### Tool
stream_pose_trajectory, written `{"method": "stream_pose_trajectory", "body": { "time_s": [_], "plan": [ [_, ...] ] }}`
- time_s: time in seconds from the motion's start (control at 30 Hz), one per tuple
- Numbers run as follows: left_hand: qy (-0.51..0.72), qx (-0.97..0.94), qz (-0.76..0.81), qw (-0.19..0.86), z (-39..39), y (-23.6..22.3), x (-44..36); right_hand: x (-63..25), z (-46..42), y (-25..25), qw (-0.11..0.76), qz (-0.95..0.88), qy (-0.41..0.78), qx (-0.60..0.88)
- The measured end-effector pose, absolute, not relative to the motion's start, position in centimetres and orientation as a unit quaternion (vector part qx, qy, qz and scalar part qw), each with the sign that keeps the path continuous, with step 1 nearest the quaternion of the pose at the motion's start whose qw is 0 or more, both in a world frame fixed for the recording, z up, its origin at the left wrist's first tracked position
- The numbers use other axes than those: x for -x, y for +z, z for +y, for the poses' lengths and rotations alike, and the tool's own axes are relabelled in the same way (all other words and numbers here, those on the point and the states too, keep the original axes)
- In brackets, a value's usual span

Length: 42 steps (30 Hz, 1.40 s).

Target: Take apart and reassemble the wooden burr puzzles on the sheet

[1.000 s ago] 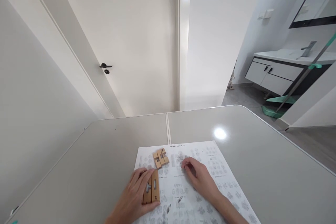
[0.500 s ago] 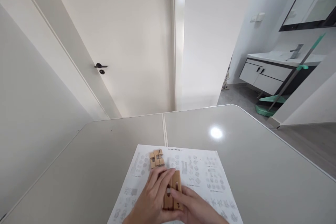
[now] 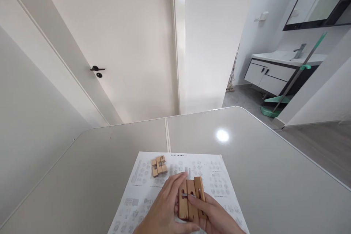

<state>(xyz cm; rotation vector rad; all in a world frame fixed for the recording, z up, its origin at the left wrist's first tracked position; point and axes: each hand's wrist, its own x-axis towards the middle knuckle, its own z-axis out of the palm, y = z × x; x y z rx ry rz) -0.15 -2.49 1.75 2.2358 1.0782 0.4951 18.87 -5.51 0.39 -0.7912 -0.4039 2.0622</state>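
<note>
hands (image 3: 164, 206): bare | fingers (image 3: 173, 184): slender, uncovered | wrists (image 3: 231, 226): bare, partly visible

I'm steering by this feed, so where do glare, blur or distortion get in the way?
Head view: round white glare spot on the grey tabletop, beyond the white printed sheet; the sheet's small print too soft to read; white door frame slanting, probably lens distortion; slotted brown wooden blocks between left hand and right hand fairly clear.

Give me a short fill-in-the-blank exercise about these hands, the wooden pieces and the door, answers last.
The left hand and the ____ hand both hold the slotted wooden blocks.
The small wooden cluster lies nearer the ____ hand.
The lever handle on the door is ____.
Missing words: right; left; black.
</note>
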Motion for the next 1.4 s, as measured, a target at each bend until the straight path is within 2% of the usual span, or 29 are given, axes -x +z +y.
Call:
{"method": "stream_pose_trajectory", "body": {
  "time_s": [0.13, 0.27, 0.43, 0.63, 0.83, 0.97, 1.07, 1.17, 1.23, 1.3, 1.4],
  "plan": [
    [0.238, -0.763, 0.485, 0.354, -2.8, 2.0, -0.6, -19.6, -5.6, -0.2, 0.437, -0.175, 0.810, 0.349],
    [0.277, -0.659, 0.516, 0.473, -2.8, 2.7, -2.6, -19.7, -5.6, -1.6, 0.452, -0.199, 0.784, 0.377],
    [0.351, -0.525, 0.529, 0.567, -2.4, 3.1, -3.6, -20.2, -5.7, -0.7, 0.426, -0.387, 0.683, 0.451],
    [0.373, -0.437, 0.547, 0.609, -3.0, 1.8, -3.1, -22.2, -5.6, -1.5, 0.309, -0.533, 0.490, 0.616],
    [0.369, -0.420, 0.539, 0.630, -3.4, 0.0, -4.1, -23.4, -4.7, -4.1, 0.237, -0.632, 0.261, 0.691],
    [0.339, -0.408, 0.529, 0.662, -2.9, 0.5, -4.3, -23.6, -3.9, -3.6, 0.124, -0.671, 0.182, 0.708],
    [0.325, -0.398, 0.535, 0.671, -2.6, 1.3, -4.0, -23.9, -3.7, -3.3, 0.080, -0.680, 0.148, 0.713],
    [0.308, -0.398, 0.526, 0.686, -2.5, 2.0, -3.6, -24.8, -3.9, -2.9, 0.089, -0.652, 0.143, 0.739],
    [0.307, -0.398, 0.511, 0.697, -2.6, 2.4, -3.4, -25.4, -4.2, -1.9, 0.125, -0.614, 0.179, 0.758],
    [0.307, -0.408, 0.496, 0.703, -2.8, 2.9, -3.5, -25.8, -4.6, -0.3, 0.206, -0.571, 0.278, 0.744],
    [0.292, -0.454, 0.469, 0.699, -3.1, 3.6, -3.9, -25.4, -5.4, 2.5, 0.362, -0.464, 0.540, 0.602]
  ]
}}
